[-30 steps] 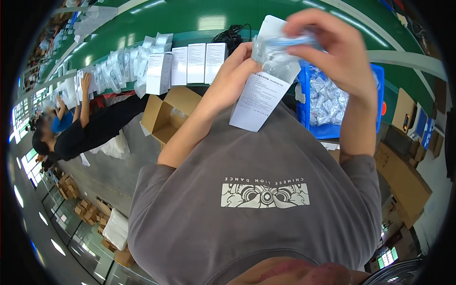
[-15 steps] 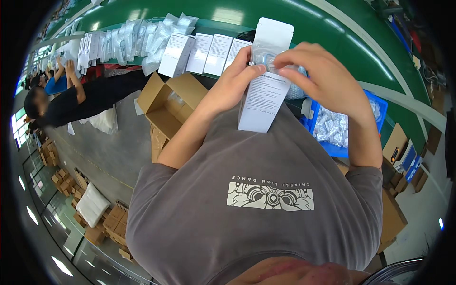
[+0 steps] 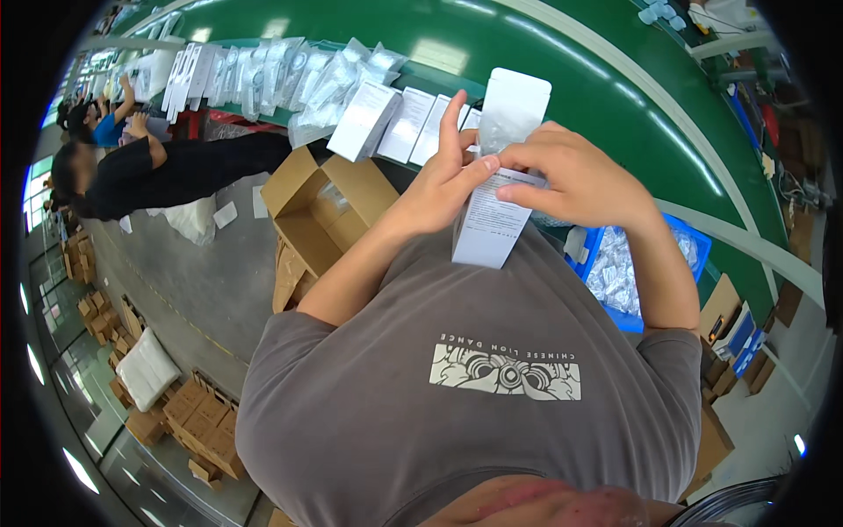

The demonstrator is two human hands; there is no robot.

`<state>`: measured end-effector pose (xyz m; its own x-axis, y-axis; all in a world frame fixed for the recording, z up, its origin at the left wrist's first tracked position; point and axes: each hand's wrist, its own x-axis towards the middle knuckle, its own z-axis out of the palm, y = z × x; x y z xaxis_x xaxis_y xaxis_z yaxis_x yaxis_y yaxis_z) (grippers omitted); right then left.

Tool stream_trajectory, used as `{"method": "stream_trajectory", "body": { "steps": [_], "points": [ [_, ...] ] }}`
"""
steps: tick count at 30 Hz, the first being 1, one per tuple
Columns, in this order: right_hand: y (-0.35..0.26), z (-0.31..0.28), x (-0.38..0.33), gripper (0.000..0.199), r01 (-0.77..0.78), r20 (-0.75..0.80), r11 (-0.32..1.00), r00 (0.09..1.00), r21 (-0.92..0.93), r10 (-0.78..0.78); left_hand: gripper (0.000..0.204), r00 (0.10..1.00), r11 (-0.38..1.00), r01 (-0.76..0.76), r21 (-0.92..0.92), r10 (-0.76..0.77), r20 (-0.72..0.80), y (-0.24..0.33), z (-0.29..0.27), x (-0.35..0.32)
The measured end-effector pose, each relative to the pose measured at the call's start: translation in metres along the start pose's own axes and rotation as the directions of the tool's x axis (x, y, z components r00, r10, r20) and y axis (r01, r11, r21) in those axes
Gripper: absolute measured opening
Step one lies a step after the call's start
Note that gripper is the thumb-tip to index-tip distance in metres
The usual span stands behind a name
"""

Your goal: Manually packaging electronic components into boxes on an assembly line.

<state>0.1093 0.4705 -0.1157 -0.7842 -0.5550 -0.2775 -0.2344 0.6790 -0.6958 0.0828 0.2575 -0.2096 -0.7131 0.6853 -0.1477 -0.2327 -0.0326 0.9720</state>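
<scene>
A tall white carton (image 3: 488,230) with printed text stands against my shirt, its top end flap (image 3: 518,98) raised. My left hand (image 3: 439,186) grips its left side, thumb at the upper edge and index finger pointing up. Over the opening bends my right hand (image 3: 580,178), thumb pressed on the printed face and fingers curled at the top edge. Clear plastic wrapping (image 3: 497,133) shows in the mouth below the flap; most of the contents are hidden by my fingers.
White cartons (image 3: 364,123) and several bagged parts (image 3: 290,70) line the green bench (image 3: 597,97). A blue bin (image 3: 625,321) of small bagged pieces sits right, an open brown box (image 3: 303,202) left. Another person (image 3: 193,171) stands farther left.
My right hand has come down and closed in on the carton's top, covering the plastic that showed there. My left index finger has lifted upward. The whole view has shifted slightly.
</scene>
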Motion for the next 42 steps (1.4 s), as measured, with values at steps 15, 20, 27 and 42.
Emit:
{"method": "stream_trajectory", "body": {
  "steps": [15, 20, 27, 42],
  "points": [
    [0.017, 0.073, 0.041, 0.016, 0.176, -0.746, 0.919, 0.646, 0.352, 0.162, 0.043, 0.949, 0.947, -0.316, 0.062, 0.314, 0.040, -0.004, -0.061, 0.006],
    [0.011, 0.055, 0.041, 0.017, 0.115, -0.712, 0.971, 0.699, 0.211, 0.073, 0.044, 0.971, 0.955, -0.218, 0.203, 0.192, 0.141, 0.011, -0.068, 0.008],
    [0.030, 0.017, 0.069, 0.018, 0.076, -0.827, 0.962, 0.531, 0.262, 0.183, 0.040, 0.951, 0.917, -0.256, 0.306, 0.183, 0.249, 0.015, -0.061, 0.019],
    [0.027, 0.050, 0.046, 0.018, 0.193, -0.647, 0.873, 0.744, 0.449, 0.168, 0.062, 0.980, 0.976, -0.199, -0.093, 0.200, 0.003, -0.020, -0.037, 0.020]
  ]
}}
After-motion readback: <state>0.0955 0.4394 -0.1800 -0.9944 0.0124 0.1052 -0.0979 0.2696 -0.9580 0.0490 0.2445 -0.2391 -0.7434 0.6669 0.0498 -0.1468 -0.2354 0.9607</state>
